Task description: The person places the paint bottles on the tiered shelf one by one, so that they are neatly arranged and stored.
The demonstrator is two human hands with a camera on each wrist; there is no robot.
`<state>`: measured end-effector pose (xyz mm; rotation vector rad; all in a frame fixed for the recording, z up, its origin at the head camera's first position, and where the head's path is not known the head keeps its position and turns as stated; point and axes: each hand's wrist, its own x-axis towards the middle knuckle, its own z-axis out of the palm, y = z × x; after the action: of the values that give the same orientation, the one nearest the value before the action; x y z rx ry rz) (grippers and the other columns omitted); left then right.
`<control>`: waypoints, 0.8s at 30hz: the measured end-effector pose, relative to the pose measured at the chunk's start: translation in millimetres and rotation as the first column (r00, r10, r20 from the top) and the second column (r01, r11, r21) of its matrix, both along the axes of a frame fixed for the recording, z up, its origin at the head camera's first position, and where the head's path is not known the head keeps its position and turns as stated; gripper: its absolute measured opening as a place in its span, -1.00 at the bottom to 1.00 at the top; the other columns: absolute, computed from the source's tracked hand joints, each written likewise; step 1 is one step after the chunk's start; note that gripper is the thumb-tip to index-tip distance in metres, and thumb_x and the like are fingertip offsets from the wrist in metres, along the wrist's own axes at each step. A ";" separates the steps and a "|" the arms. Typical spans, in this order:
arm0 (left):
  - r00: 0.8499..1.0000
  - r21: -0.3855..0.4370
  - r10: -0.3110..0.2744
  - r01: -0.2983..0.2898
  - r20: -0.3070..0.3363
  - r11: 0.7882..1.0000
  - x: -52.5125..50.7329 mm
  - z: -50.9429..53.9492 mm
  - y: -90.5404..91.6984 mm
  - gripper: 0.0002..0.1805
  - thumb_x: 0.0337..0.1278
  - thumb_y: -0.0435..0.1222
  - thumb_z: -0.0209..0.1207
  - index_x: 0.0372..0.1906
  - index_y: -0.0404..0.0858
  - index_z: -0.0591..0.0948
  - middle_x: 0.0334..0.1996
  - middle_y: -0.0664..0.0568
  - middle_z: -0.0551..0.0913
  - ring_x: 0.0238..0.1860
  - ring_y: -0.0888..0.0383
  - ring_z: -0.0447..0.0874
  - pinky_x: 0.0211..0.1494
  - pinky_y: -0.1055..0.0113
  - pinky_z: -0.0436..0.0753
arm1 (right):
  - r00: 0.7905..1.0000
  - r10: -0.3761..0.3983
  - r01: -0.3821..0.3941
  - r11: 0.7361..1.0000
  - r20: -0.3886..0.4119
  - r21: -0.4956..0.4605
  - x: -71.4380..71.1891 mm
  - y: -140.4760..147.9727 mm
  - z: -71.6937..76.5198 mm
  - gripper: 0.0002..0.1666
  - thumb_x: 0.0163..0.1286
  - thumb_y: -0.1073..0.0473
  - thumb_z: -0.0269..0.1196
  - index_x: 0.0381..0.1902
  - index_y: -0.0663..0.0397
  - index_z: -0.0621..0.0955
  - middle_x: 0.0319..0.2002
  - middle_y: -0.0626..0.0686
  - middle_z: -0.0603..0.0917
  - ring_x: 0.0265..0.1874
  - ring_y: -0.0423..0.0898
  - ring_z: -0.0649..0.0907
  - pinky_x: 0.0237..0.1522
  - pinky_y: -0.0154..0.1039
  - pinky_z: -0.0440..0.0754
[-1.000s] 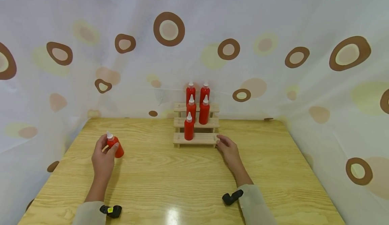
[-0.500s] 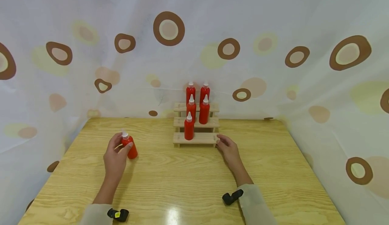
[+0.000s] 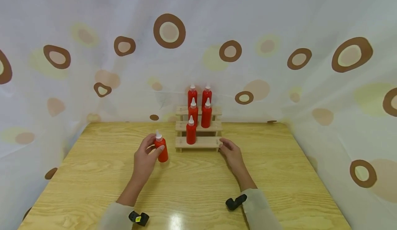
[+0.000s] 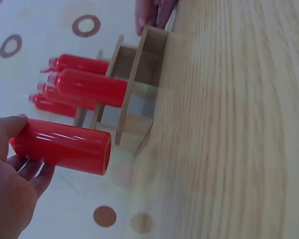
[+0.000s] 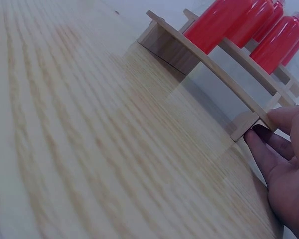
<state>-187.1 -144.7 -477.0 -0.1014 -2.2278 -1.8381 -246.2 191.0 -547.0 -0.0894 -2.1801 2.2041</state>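
Note:
My left hand [image 3: 145,159] grips a red squeeze bottle [image 3: 161,151] with a white pointed cap, thumb on one side and fingers on the other. The bottle is nearly upright, left of a three-tier wooden rack [image 3: 204,142]; its base shows in the left wrist view, apart from the tabletop. My right hand [image 3: 233,156] pinches the right end of the rack's lowest tier, thumb on top and fingers beneath in the right wrist view. One red bottle [image 3: 191,133] stands on the left of that tier. Two more stand on the middle tier and two on the top.
The rack stands at the back of a wooden table [image 3: 192,188], near a hanging white sheet [image 3: 139,68] with brown and yellow spots. The sheet also borders the table's left and right sides.
My left hand has carried the red squeeze bottle rightward, from the table's left side to near the rack. My right hand stays at the rack's right end. The head view has shifted slightly.

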 end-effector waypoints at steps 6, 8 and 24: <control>0.997 -0.003 -0.066 0.066 -0.039 0.998 -5.0 -1.1 27.7 -0.44 0.24 -0.30 0.35 0.32 -0.10 0.48 0.17 -0.07 0.61 0.22 0.00 0.57 0.34 -0.01 0.56 | 0.998 0.040 -0.041 0.999 0.041 0.005 3.3 0.3 6.5 -0.56 0.51 0.24 0.20 0.30 0.21 0.54 0.28 0.24 0.50 0.16 -0.09 0.54 0.07 -0.40 0.65; 0.994 -0.012 -0.098 0.097 -0.054 0.995 -7.9 -2.0 38.6 -0.44 0.24 -0.30 0.35 0.32 -0.09 0.48 0.17 -0.06 0.62 0.22 0.01 0.58 0.34 -0.01 0.57 | 0.998 0.045 -0.045 0.999 0.044 0.009 6.3 1.3 12.3 -0.55 0.51 0.25 0.19 0.31 0.24 0.53 0.31 0.25 0.48 0.21 -0.05 0.51 0.07 -0.40 0.65; 0.966 -0.015 -0.255 0.254 -0.050 0.967 -23.8 -1.3 111.5 -0.46 0.27 -0.28 0.33 0.33 -0.02 0.50 0.21 0.04 0.62 0.17 -0.03 0.64 0.23 0.00 0.65 | 0.998 0.035 -0.036 0.999 0.048 0.009 3.3 2.3 9.2 -0.54 0.52 0.27 0.16 0.33 0.24 0.51 0.27 0.27 0.51 0.16 -0.06 0.56 0.14 -0.32 0.65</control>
<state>-210.8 -33.2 -478.2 -0.4515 -2.2759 -1.9259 -242.9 193.3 -537.8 -0.1050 -2.2341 2.2326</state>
